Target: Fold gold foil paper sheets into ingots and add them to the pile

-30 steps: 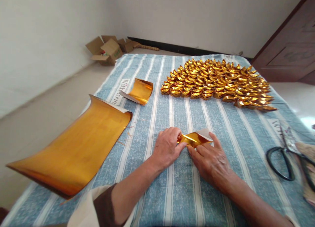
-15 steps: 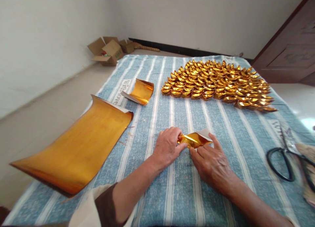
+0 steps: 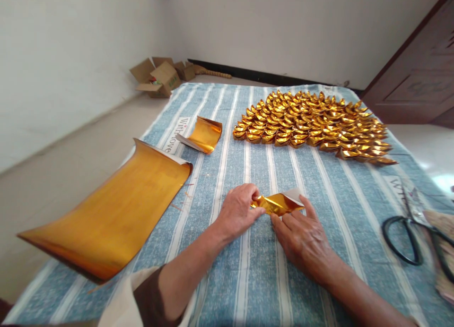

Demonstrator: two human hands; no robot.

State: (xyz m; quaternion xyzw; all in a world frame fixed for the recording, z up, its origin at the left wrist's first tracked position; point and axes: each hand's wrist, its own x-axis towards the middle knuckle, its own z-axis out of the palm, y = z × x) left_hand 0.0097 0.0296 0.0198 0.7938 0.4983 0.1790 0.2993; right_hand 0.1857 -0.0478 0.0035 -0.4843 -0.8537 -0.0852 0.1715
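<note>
Between my hands, on the striped cloth, lies a partly folded piece of gold foil paper with its pale back showing at the upper right corner. My left hand pinches its left end between thumb and fingers. Along the near edge, the fingers of my right hand press on the paper, with one finger raised at its right end. A small curled stack of gold foil paper rests farther off to the left. Many folded gold paper ingots stand packed together at the far right of the table.
A large curled gold foil sheet covers the table's left side. Black-handled scissors lie at the right edge beside a beige item. Thin gold scraps are scattered near the big sheet. Open cardboard boxes sit on the floor behind.
My left hand has shifted slightly left along the foil paper, and a little more gold shows between the hands. The whole view has tilted slightly upward.
</note>
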